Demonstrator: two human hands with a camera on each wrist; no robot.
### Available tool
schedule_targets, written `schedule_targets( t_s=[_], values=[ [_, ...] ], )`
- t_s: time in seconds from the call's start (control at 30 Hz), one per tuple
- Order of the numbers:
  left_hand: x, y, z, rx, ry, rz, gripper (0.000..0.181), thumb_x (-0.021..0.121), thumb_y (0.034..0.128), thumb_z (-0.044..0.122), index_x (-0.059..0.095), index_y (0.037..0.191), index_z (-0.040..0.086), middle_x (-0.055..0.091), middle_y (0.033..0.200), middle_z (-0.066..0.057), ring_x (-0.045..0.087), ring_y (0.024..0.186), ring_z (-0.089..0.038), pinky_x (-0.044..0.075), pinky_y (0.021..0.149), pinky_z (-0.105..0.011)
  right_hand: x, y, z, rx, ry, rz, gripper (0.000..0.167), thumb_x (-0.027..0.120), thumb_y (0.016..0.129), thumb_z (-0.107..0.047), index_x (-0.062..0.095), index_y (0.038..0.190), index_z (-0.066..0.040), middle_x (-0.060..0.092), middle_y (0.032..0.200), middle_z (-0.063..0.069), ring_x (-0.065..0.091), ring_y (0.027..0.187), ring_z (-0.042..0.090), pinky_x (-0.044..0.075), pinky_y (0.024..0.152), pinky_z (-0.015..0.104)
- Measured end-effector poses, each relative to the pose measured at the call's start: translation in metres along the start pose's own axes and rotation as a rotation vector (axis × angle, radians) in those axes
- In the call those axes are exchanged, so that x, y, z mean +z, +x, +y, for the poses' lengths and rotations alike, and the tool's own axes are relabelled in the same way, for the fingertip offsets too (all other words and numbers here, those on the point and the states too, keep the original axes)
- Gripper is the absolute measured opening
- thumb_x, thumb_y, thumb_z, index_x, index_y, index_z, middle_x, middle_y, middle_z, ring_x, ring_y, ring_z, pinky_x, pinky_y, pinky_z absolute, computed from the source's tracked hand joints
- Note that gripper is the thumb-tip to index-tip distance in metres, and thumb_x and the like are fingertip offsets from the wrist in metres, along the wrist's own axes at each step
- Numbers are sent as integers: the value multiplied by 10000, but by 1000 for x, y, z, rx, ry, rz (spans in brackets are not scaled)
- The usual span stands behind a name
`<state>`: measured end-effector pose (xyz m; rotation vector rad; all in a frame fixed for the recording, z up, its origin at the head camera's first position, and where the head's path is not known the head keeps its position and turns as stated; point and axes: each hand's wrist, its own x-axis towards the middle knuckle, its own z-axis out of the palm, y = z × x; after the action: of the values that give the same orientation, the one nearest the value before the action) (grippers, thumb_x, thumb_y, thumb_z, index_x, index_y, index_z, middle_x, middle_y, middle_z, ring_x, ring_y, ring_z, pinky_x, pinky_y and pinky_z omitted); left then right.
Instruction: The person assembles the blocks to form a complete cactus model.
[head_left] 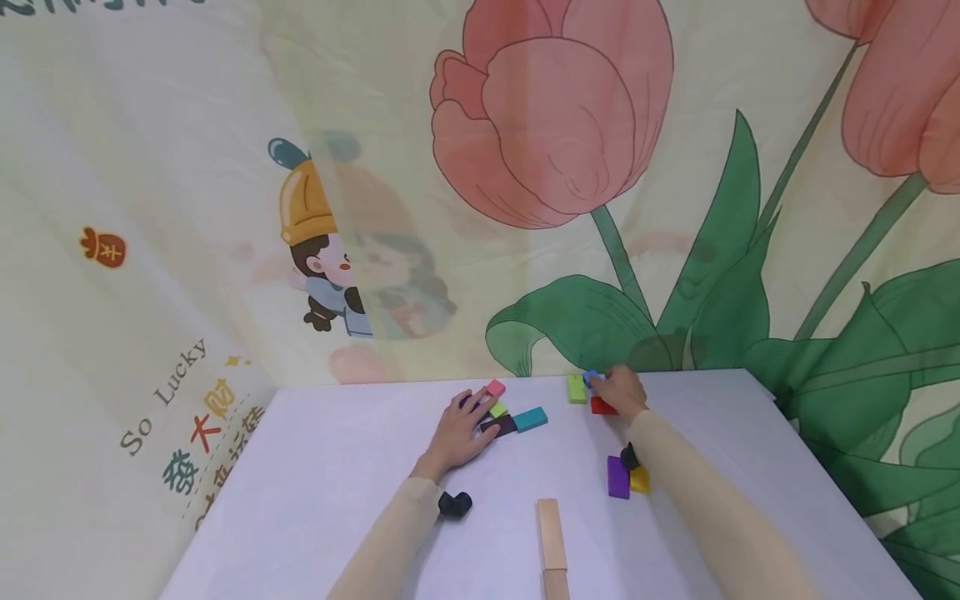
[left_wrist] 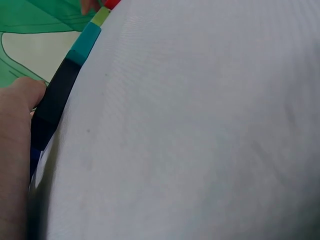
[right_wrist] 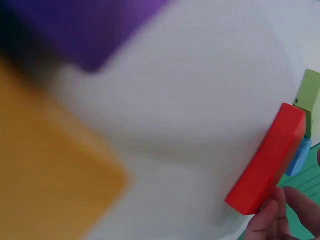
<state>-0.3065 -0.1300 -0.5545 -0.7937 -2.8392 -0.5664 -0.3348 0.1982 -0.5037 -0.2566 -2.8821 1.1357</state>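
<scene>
My left hand [head_left: 457, 429] rests with spread fingers over a cluster of small blocks. Its thumb lies by a black block [head_left: 498, 426], and its other fingers reach over a dark purple block [head_left: 470, 402], a lime block [head_left: 498, 409] and a pink block [head_left: 495, 387]. A teal block [head_left: 532, 418] adjoins the black one. At the table's far edge, my right hand [head_left: 624, 390] pinches a blue block [head_left: 589, 377]. Beside it are a red block [right_wrist: 270, 157] and a green block [head_left: 576, 389]. Curled fingers nearly touch the red block's end.
Purple [head_left: 618, 477] and yellow [head_left: 639, 479] blocks lie beneath the right forearm. Two wooden blocks [head_left: 551, 533] lie end to end at the near middle. A printed cloth [head_left: 375, 167] hangs behind the white table [head_left: 337, 475]. Black wrist cameras [head_left: 454, 504] stick out from the sleeves.
</scene>
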Motion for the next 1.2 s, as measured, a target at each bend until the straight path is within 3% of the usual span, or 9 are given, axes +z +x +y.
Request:
schedule_targets(
  t_s=[0.1, 0.2, 0.33, 0.47, 0.57, 0.73, 0.93, 1.03, 1.2],
  values=[
    [1, 0, 2, -4, -1, -6, 611, 488, 973, 484, 395, 1526, 242, 289, 1607, -31, 235, 1440, -351, 278, 1112, -581, 1, 2, 0, -22, -26, 0, 361, 579, 943, -258, 515, 695, -3, 452, 647, 66, 461, 630, 231, 342, 529, 310],
    [1, 1, 4, 8, -7, -4, 610, 490, 973, 481, 402, 1522, 232, 296, 1604, -38, 239, 1436, -354, 285, 1107, -582, 2, 2, 1, -25, -69, 6, 389, 585, 941, -234, 430, 619, -80, 371, 598, 26, 417, 590, 207, 306, 513, 301],
    [3, 2, 6, 21, -6, 4, 608, 486, 974, 487, 407, 1520, 231, 296, 1603, -39, 248, 1431, -355, 294, 1100, -587, 4, 1, 5, -10, -119, 60, 346, 612, 931, -229, 493, 651, -63, 441, 633, 46, 462, 635, 225, 352, 531, 317],
    [4, 3, 7, 17, -2, 2, 604, 491, 973, 482, 406, 1520, 242, 291, 1605, -32, 247, 1433, -356, 287, 1105, -588, 6, 1, 7, -32, -98, 109, 273, 650, 899, -218, 596, 749, 4, 575, 716, 111, 543, 694, 270, 431, 555, 371],
    [5, 4, 7, 10, 1, -5, 603, 486, 976, 482, 398, 1524, 247, 282, 1610, -25, 238, 1439, -354, 276, 1112, -588, 8, 1, 6, -65, -71, 128, 249, 672, 875, -183, 648, 880, 65, 656, 849, 190, 616, 792, 336, 505, 643, 445],
    [4, 4, 8, 9, -2, -4, 603, 490, 973, 478, 415, 1516, 227, 303, 1601, -37, 243, 1438, -353, 285, 1110, -577, 10, -1, -1, -109, -22, 137, 233, 647, 877, -90, 653, 1016, 97, 673, 997, 244, 633, 928, 394, 518, 805, 503],
    [2, 3, 7, 21, -12, 6, 604, 502, 965, 467, 435, 1504, 203, 330, 1586, -61, 263, 1424, -369, 301, 1097, -582, 6, -5, -4, -187, 60, 154, 207, 610, 856, -19, 661, 1011, 108, 677, 975, 248, 636, 917, 394, 516, 801, 499],
    [2, 2, 4, 16, -13, 12, 605, 498, 967, 470, 425, 1510, 213, 319, 1592, -54, 254, 1427, -369, 290, 1099, -589, 2, -10, -10, -232, 137, 113, 187, 635, 846, 6, 675, 997, 109, 677, 959, 240, 635, 903, 376, 531, 769, 448],
    [1, 1, 1, -5, -4, -2, 612, 502, 966, 478, 412, 1518, 230, 308, 1598, -43, 239, 1434, -357, 270, 1115, -580, 4, -33, -28, -244, 197, -90, 142, 709, 844, 3, 698, 969, 69, 672, 901, 157, 613, 844, 283, 521, 673, 321]
  ],
)
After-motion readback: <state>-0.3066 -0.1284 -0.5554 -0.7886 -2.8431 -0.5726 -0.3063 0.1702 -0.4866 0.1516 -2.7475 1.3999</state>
